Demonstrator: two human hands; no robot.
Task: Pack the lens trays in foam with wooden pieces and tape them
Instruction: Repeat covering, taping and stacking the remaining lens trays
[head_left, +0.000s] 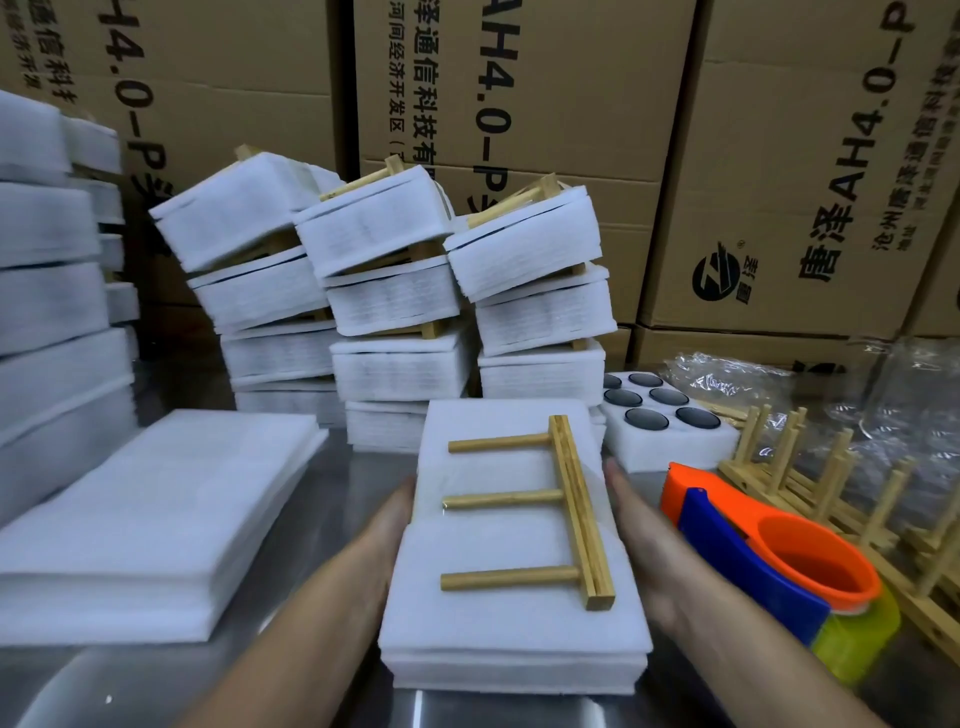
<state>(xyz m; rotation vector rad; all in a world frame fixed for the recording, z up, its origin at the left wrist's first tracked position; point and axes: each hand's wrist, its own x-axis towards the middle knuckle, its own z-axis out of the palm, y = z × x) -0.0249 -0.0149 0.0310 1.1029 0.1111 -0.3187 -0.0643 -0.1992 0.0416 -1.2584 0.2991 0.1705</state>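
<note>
Plainly the foam pack is light and soft. It would dent under a hard pinch, and the lenses presumably inside are fragile, so a flat squeeze on its two long sides looks the safest hold. It sits front and centre over the near edge of the steel table; I cannot tell whether it rests there or is just lifted.

The left hand and right hand each lie with straight fingers flat against a side, pressing inward rather than curling round.

One wooden piece, a bar with three pegs, lies loose on top and could slide if the pack tilts.

Just right of it is one orange and blue tape dispenser. Behind that, one open lens tray shows six dark lenses. More wooden racks crowd the right edge, too overlapped to count.

One stack of foam sheets lies left. Three leaning columns of finished packs stand behind, against cartons.
</note>
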